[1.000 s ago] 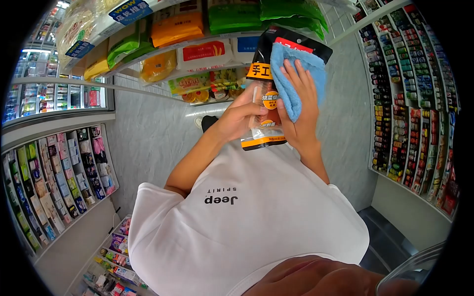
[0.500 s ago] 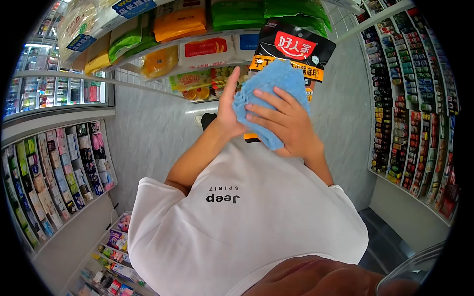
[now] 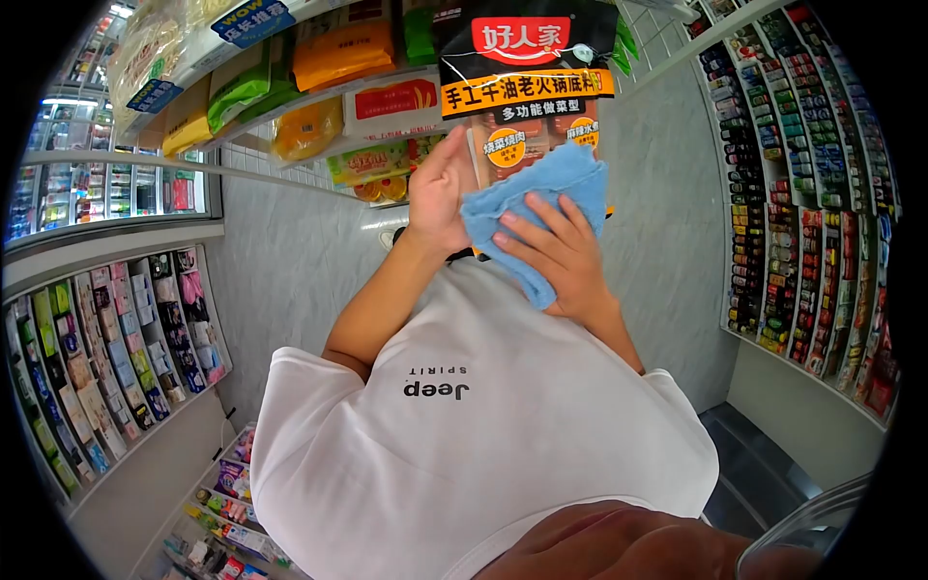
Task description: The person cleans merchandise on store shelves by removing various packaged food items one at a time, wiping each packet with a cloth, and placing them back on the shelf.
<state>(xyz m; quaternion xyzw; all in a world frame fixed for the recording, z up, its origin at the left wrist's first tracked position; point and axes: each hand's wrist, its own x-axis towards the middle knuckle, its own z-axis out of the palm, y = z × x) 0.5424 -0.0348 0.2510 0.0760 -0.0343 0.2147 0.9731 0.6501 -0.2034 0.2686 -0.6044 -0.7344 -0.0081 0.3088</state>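
Note:
A black packet of hot pot base [image 3: 527, 92], with an orange band and clear windows, is held up in front of my chest. My left hand [image 3: 443, 193] grips its left edge, the fingers partly hidden behind it. Over the packet's lower part lies a folded blue cloth [image 3: 570, 174]. My right hand [image 3: 565, 256] holds this cloth against the packet's front, fingers spread across the fabric. The packet's bottom is mostly covered by the cloth and hand.
Ahead, a shelf rack [image 3: 280, 106] carries bagged foods. Shelves of bottles and jars [image 3: 783, 242] line the right side. On the left stand a shelf of small packaged goods [image 3: 116, 338] and a lit cooler [image 3: 106, 164]. Grey floor [image 3: 657, 193] lies between them.
The packet has shifted left and stands straighter. My right hand and the cloth have slid toward its lower part, uncovering the printed middle and windows.

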